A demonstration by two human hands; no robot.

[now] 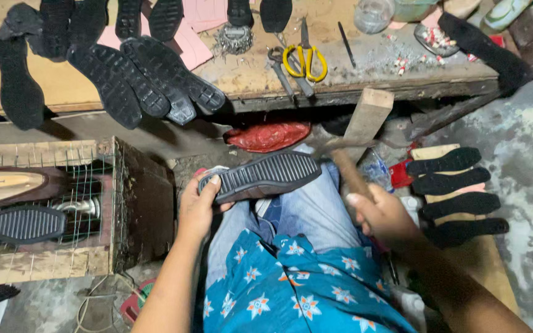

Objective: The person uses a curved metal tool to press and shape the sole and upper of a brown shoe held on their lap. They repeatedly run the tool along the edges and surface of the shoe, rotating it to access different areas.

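My left hand (197, 206) grips the heel end of a shoe with a black ribbed sole (266, 174), sole up, resting across my lap in blue jeans. My right hand (382, 217) is closed round the wooden handle of a hammer (348, 169). The hammer's blurred dark head sits just right of the sole's toe end; whether it touches is unclear.
A low wooden workbench (260, 77) ahead carries several black soles (146, 80), yellow-handled scissors (304, 60), pliers and scattered nails. Several soles (451, 185) lie on a board at my right. A wire-mesh wooden crate (44, 209) with shoes stands left. A wooden block (368, 114) leans nearby.
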